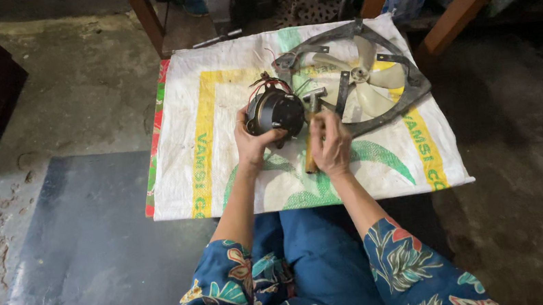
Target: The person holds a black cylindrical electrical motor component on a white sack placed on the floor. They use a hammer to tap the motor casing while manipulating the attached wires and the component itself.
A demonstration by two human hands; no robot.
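Floral sleeves frame the work: left hand [253, 142] grips a black fan motor [275, 112] on the woven sack [211, 111], right hand [330, 144] clasps a wooden-handled hammer [311, 123] beside it, apparently tapping; care near wires [262, 85].

Motors: one [274, 111], at your left hand.
Hammers: one [311, 130].
Fan frames: one [373, 78], at one o'clock.
Blades: seemingly four.
Sacks: one [211, 111].

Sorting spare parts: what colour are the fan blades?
The fan blades are pale translucent cream, seen in the head view.
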